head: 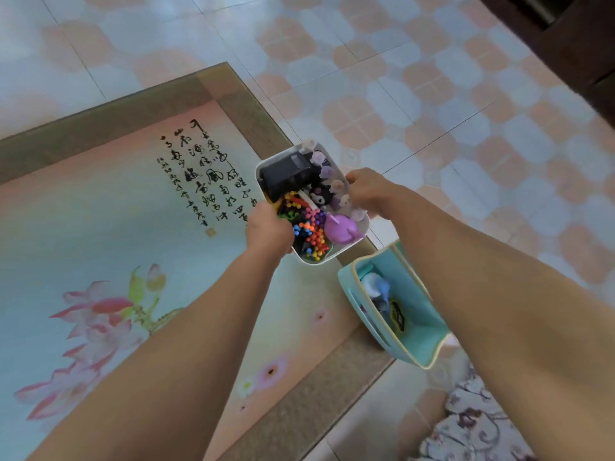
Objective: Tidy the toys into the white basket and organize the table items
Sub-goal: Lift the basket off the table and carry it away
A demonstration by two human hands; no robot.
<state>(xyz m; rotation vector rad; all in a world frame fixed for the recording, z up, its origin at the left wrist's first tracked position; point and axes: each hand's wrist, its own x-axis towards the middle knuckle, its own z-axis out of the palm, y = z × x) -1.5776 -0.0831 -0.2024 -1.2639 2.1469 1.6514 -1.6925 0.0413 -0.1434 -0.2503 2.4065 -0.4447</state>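
Note:
A white basket (346, 246) full of toys sits at the table's right edge, partly over it. Inside lie a black boxy toy (288, 174), a heap of small coloured beads (307, 227), a purple round toy (339, 229) and a dark plush figure (321, 196). My left hand (268, 231) grips the basket's near-left rim. My right hand (366, 191) holds its far-right rim. Both hands are closed on the basket.
The glass-topped table (133, 227) shows a lotus painting and calligraphy. A teal open bag (416, 327) with items inside stands on the floor by the table's right edge. Tiled floor (432, 94) lies beyond. A patterned fabric (472, 424) lies at bottom right, dark furniture (565, 34) at top right.

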